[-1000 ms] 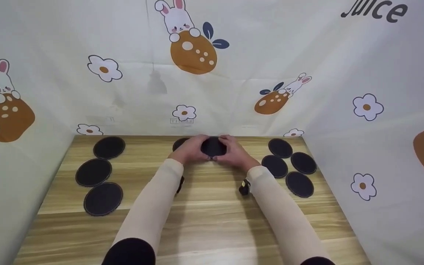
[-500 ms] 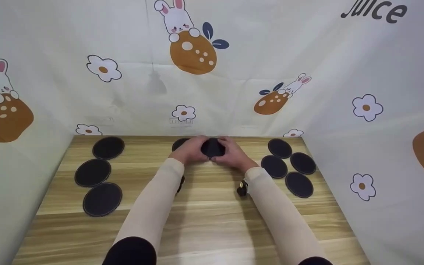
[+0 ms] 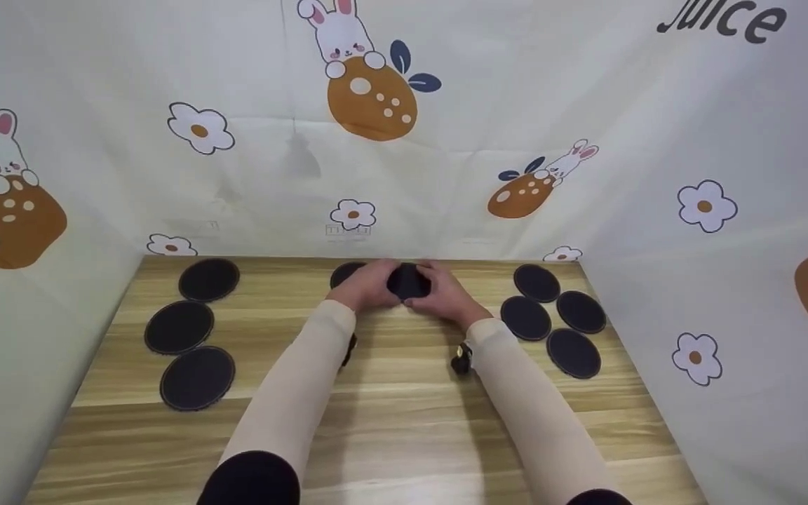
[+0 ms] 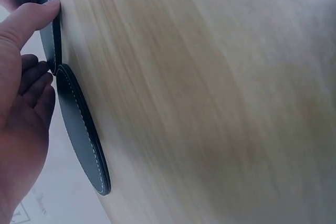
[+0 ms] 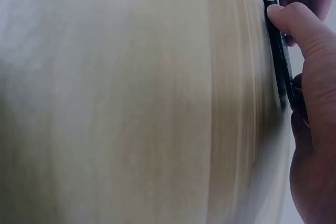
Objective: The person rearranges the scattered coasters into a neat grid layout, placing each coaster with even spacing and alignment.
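Note:
At the back edge of the table, both my hands hold one round black coaster (image 3: 409, 282) between them. My left hand (image 3: 374, 286) curls round its left side and my right hand (image 3: 444, 291) round its right side. The thumbs meet close together at the near edge, as the right wrist view also shows on the coaster (image 5: 279, 56). A second coaster (image 3: 345, 272) lies flat just left, partly hidden by my left hand. In the left wrist view this neighbouring coaster (image 4: 81, 129) shows pale stitching round its rim and its end is close to the held one.
Three black coasters (image 3: 179, 327) lie in a curved column on the left of the wooden table (image 3: 404, 421). Several more coasters (image 3: 525, 318) lie grouped on the right. A printed cloth (image 3: 250, 189) with rabbits and flowers hangs along the back and both sides.

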Tool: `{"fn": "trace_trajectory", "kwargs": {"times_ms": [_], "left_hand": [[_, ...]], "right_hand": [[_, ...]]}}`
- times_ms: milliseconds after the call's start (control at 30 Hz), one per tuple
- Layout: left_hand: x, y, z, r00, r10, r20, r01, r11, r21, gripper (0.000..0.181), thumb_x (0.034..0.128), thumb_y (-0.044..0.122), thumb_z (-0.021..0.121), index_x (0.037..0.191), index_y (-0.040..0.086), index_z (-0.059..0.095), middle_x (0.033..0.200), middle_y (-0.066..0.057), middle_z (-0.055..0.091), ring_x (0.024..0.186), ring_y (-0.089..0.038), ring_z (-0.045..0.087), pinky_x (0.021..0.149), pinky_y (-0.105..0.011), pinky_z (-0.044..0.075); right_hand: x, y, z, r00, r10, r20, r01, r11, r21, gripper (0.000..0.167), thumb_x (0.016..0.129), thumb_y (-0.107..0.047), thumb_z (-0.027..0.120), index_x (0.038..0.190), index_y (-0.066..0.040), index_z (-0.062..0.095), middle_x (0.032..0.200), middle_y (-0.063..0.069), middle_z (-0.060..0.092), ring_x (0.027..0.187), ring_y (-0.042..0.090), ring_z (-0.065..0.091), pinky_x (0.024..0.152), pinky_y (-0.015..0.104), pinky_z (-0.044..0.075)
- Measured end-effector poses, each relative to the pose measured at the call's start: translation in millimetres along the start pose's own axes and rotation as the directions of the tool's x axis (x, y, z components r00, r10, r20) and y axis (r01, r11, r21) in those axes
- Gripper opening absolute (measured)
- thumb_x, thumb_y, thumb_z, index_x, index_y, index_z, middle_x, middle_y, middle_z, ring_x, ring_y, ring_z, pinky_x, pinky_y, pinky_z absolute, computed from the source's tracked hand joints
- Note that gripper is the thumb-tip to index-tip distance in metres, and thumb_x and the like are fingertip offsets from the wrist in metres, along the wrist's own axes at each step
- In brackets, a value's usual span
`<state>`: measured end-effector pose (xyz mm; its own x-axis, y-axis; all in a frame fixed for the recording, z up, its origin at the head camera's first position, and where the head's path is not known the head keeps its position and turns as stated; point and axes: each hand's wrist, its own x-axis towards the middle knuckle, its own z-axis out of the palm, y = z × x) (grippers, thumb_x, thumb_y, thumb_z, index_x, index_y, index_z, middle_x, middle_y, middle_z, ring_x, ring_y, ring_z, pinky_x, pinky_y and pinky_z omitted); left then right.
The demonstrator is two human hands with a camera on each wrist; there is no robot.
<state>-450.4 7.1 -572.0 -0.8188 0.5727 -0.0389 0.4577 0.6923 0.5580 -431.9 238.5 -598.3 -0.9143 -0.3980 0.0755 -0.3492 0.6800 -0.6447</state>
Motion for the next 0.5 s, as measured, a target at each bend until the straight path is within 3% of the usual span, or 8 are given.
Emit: {"fn": "trace_trajectory", "kwargs": {"times_ms": [300,500], "left_hand": [[0.9,-0.9,0.0,0.999,0.040,-0.014,-0.040,0.999,-0.030,0.062,0.0930,0.022,0.089,0.147,0.003,0.065,0.143,-0.014,0.070,0.137,-0.033,0.063,0.121,-0.049,0.045],[1.1,-2.6,2.3,0.999,0.030,-0.019,-0.030,0.999,-0.036,0.065,0.0924,0.022,0.090,0.148,0.004,0.064,0.145,-0.014,0.069,0.138,-0.032,0.062,0.122,-0.048,0.044]], "right_hand": [[-2.4,-4.5,-4.0,0.999,0.019,0.034,-0.019,1.000,-0.007,0.088,0.093,-0.031,0.088,0.161,0.009,0.049,0.168,0.024,0.045,0.155,0.040,0.044,0.128,0.048,0.036],[-2.3,-4.5,-4.3,0.999,0.016,0.047,-0.015,1.000,-0.015,0.086,0.093,-0.030,0.087,0.160,0.009,0.049,0.169,0.025,0.043,0.155,0.041,0.043,0.129,0.049,0.035]]}}
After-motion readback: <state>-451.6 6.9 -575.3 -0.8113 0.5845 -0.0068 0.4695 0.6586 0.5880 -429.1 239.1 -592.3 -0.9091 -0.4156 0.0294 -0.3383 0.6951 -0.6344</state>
